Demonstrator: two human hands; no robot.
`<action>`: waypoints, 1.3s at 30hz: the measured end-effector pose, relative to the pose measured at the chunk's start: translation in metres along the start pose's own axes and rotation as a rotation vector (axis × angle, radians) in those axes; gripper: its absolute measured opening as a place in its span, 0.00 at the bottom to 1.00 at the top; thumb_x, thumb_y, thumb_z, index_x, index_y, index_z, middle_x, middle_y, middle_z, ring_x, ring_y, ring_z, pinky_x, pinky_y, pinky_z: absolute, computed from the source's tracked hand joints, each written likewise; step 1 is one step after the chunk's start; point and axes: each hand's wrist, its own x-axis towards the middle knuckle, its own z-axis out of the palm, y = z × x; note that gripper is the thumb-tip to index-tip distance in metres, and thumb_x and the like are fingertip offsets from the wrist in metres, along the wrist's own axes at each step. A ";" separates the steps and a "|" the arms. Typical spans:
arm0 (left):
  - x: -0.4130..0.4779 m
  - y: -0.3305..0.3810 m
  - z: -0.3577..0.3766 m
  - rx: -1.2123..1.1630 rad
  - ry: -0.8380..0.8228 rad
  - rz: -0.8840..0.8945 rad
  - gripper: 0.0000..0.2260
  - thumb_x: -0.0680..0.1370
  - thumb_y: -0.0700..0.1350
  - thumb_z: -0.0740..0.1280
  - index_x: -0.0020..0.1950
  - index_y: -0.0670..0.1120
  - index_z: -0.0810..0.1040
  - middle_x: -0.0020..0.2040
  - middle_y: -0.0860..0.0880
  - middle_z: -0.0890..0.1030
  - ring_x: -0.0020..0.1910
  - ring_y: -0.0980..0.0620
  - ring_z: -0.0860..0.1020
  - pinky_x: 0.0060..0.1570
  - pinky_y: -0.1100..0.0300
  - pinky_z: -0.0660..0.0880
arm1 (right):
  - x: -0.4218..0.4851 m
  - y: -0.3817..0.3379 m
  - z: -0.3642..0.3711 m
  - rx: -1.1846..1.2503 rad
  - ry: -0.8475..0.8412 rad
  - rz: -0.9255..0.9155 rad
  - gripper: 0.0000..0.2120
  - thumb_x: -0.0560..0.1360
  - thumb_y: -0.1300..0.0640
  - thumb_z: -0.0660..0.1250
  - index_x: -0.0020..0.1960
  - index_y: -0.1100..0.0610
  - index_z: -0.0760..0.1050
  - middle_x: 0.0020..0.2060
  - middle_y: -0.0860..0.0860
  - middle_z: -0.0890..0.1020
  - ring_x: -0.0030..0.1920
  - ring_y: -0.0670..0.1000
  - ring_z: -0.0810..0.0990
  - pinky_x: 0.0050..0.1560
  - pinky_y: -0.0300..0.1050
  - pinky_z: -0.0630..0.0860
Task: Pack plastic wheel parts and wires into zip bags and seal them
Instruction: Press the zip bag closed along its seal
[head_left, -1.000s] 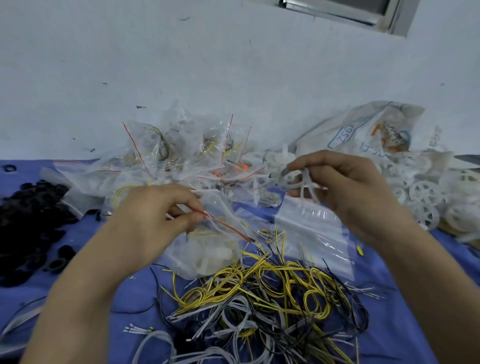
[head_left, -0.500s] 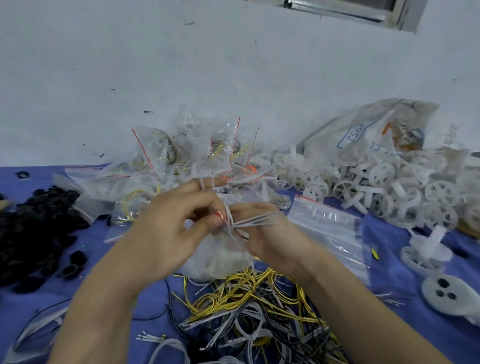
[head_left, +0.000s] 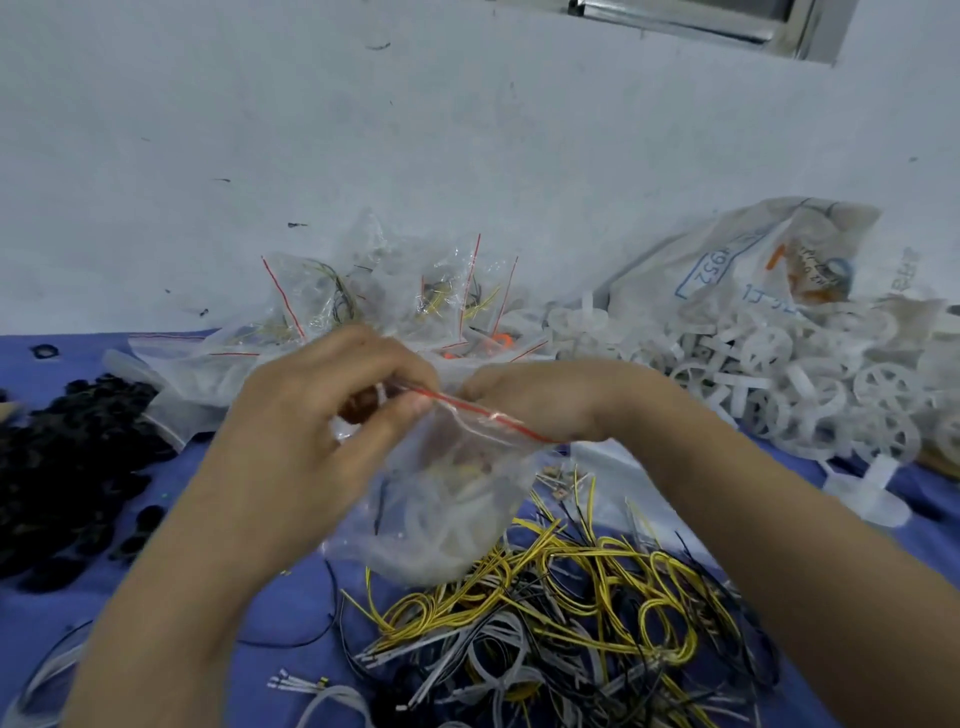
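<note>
**Light, Slippery Zip Bag Pinched at Its Mouth**

Held up by the red zip strip: one clear zip bag (head_left: 447, 514), sagging below the fingers toward the wire heap (head_left: 550, 623). Left hand (head_left: 311, 441) fingers (head_left: 400, 415) curled and pinching one end of the strip; right hand (head_left: 550, 405) fingers (head_left: 483, 387) curled round the other end, tips hidden. Strip pressed closed or not: cannot tell.

Probably very light; thin, soft and slick film, apt to slide out of a loose pinch. Pale wheel parts blurred inside, likely rigid and bulging enough to pull the mouth apart. Best taken at both strip ends, drawn taut, then squeezed along its length. Never by the belly.

Counted:
- one bag in hand
- one tangled heap of yellow, black and white wires below the fingers on the blue desk (head_left: 249, 603)
- loose white wheel parts (head_left: 779, 374) right of the fingers, too many to count
- filled bags (head_left: 384, 301) beyond the fingers, several, exact number unclear
- one printed sack (head_left: 737, 260) behind the wheels
- one mound of black parts (head_left: 62, 457) left of the fingers
</note>
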 end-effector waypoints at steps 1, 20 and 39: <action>-0.001 -0.003 -0.003 0.024 0.008 -0.008 0.04 0.74 0.50 0.64 0.42 0.52 0.78 0.40 0.54 0.75 0.37 0.53 0.74 0.39 0.67 0.68 | -0.002 0.002 -0.003 0.010 0.036 -0.034 0.18 0.80 0.49 0.57 0.42 0.56 0.80 0.37 0.46 0.83 0.40 0.41 0.79 0.50 0.36 0.74; -0.011 -0.039 -0.014 -0.122 0.126 -0.200 0.11 0.70 0.60 0.66 0.53 0.67 0.77 0.41 0.55 0.80 0.40 0.58 0.79 0.40 0.72 0.72 | -0.041 0.075 0.006 0.205 0.685 -0.258 0.14 0.70 0.64 0.72 0.40 0.43 0.83 0.36 0.41 0.85 0.40 0.42 0.83 0.46 0.35 0.78; -0.003 -0.004 0.010 -0.190 0.013 -0.138 0.21 0.70 0.56 0.67 0.62 0.68 0.73 0.40 0.55 0.78 0.41 0.57 0.79 0.48 0.69 0.73 | -0.050 0.050 0.013 0.202 0.591 -0.346 0.13 0.65 0.45 0.75 0.48 0.42 0.80 0.47 0.37 0.83 0.52 0.36 0.79 0.55 0.30 0.69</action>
